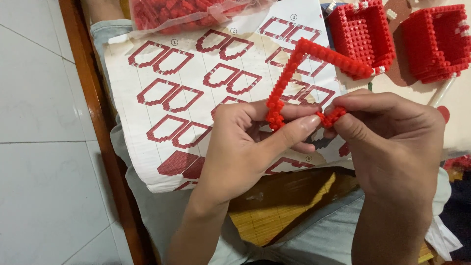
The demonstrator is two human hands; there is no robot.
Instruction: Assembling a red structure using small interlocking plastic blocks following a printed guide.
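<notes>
Between both hands, above the instruction sheet (196,98), a red brick frame (299,68) forms an angular outline: one arm runs from the near-left corner up to a far apex, another slants right. Left hand (245,142) fingers pinch the near corner; right hand (387,132) fingers close on a short red brick strip (332,117). Two red brick boxes (363,34) sit far right, a bag of red bricks (186,12) far left.

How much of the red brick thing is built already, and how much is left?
Done: two red box-shaped sections stand at the top right. In hand: the left hand and right hand hold an open, angled frame of red bricks, joining its lower end. Left: the frame isn't closed, and a bag of loose red bricks remains above the instruction sheet.
</notes>
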